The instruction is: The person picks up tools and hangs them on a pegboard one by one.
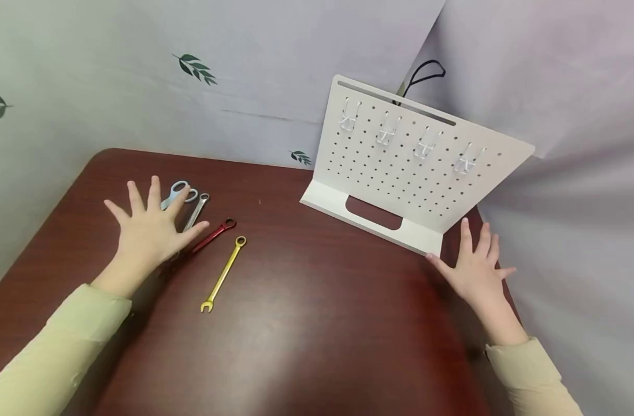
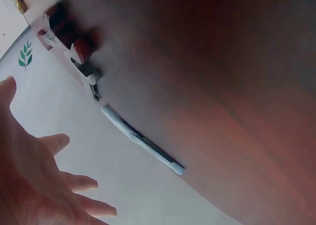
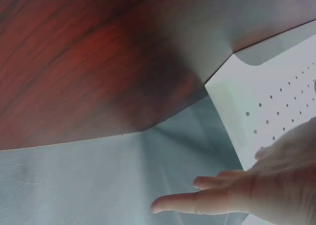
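Observation:
My left hand [image 1: 147, 231] is held over the left side of the table with its fingers spread, holding nothing. Partly behind its fingers lie light blue scissors [image 1: 178, 188] and a silver wrench [image 1: 197, 211]. Just right of the thumb is a red wrench [image 1: 215, 234], its lower end hidden by the hand. A yellow combination wrench [image 1: 224, 274] lies farther right, ring end away from me. On the other side, my right hand [image 1: 478, 274] is spread and holds nothing, near the right front corner of a white pegboard stand [image 1: 369, 167]; whether the thumb touches it I cannot tell.
Several clear hooks [image 1: 386, 136] hang in a row on the pegboard. A black cord loop [image 1: 426, 72] sticks up behind it. The dark red-brown table [image 1: 306, 323] meets a pale curtain-like backdrop [image 1: 264, 69] with leaf prints at the back and right.

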The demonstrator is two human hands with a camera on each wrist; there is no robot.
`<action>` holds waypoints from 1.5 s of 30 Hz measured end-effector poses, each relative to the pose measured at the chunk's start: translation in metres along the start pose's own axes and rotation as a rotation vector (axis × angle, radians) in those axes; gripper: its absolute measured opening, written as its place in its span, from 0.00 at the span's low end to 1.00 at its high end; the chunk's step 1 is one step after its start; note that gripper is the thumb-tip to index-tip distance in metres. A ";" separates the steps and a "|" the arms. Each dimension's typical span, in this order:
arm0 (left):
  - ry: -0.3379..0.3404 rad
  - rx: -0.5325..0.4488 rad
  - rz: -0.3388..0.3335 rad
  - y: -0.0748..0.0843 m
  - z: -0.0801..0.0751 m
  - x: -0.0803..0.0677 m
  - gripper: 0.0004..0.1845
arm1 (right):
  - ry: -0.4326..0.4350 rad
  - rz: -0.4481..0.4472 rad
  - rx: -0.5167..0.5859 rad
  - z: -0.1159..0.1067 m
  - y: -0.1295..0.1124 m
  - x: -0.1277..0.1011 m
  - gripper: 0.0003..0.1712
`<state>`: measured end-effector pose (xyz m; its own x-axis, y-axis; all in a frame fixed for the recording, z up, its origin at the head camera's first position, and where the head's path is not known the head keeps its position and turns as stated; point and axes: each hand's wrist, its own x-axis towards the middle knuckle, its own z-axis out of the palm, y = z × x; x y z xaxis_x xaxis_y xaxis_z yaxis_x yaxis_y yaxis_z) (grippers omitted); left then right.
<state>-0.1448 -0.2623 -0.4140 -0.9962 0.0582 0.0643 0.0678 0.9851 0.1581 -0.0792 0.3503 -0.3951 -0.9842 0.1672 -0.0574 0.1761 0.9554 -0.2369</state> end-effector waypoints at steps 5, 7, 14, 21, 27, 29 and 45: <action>0.049 -0.015 0.039 0.007 -0.003 0.010 0.48 | 0.135 -0.036 0.051 -0.005 -0.007 0.002 0.66; 0.065 -0.031 0.054 0.011 -0.004 0.013 0.47 | 0.193 -0.046 0.070 -0.007 -0.011 0.003 0.65; 0.161 -0.079 0.135 0.031 -0.004 0.027 0.42 | 0.378 -0.088 0.175 -0.010 -0.021 0.004 0.60; 0.228 -0.153 0.208 0.061 -0.004 0.046 0.38 | 0.515 -0.119 0.303 -0.014 -0.025 0.006 0.57; 0.185 -0.206 0.238 0.092 -0.009 0.065 0.36 | 0.621 -0.154 0.410 -0.018 -0.024 0.011 0.59; 0.174 -0.233 0.248 0.102 -0.011 0.072 0.36 | 0.639 -0.154 0.430 -0.020 -0.025 0.014 0.59; 0.105 -0.605 0.264 0.171 -0.007 0.123 0.32 | 0.614 -0.037 0.676 -0.025 -0.033 0.038 0.49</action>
<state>-0.2550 -0.0874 -0.3722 -0.9337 0.2384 0.2672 0.3572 0.6740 0.6466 -0.1227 0.3314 -0.3652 -0.7907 0.4241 0.4414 -0.0748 0.6488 -0.7573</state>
